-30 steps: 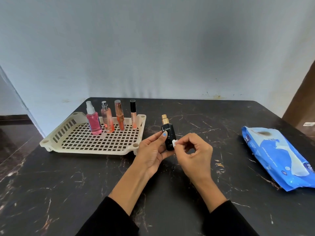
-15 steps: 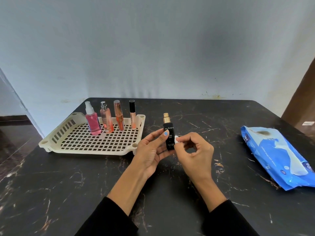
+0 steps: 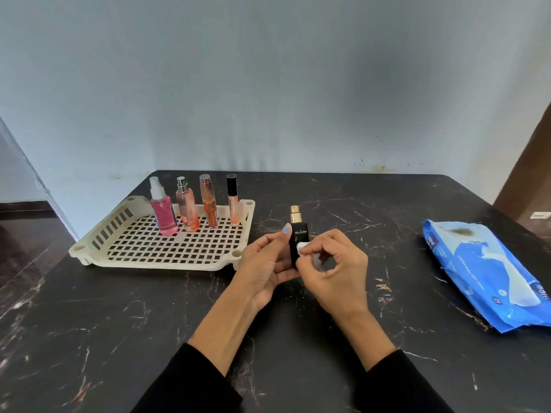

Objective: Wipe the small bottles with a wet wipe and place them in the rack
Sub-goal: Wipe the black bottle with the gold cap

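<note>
Here, mid-frame, I'm gripping the black bottle point(image 3: 298, 242) upright in my left hand point(image 3: 265, 263) so my right hand point(image 3: 334, 269), pinching the wipe point(image 3: 303, 248), is rubbing its front, right of the rack point(image 3: 98, 239).

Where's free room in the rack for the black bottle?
The rack has bare grid in front of the four bottles: pink spray, peach bottle, orange tube, black-capped tube. Only the back row is crowded. The left hand holds the black bottle beside the rack's right edge.
</note>
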